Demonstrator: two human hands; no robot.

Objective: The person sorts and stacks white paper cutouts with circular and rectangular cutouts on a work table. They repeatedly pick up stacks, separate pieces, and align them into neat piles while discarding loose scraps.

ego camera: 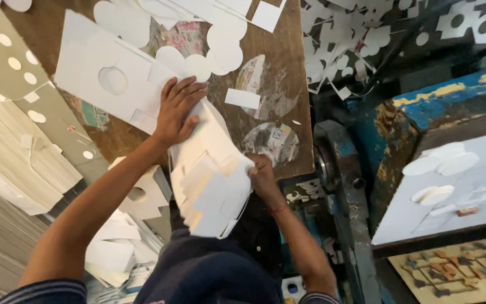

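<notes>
Left hand (176,112) fingers spread pressing white card stack (212,174) steady under them, right hand (262,177) pinching its edge.

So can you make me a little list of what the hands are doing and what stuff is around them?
left hand: pressing down on top of a bent stack of white card
right hand: gripping the stack's lower right edge
wooden board: under the stack, with old paper stuck on it
white sheet with a round hole: lying on the board, left of the left hand
scraps: white cut-out bits, upper right
paper piles: far left
machine: blue, worn paint, right side
</notes>
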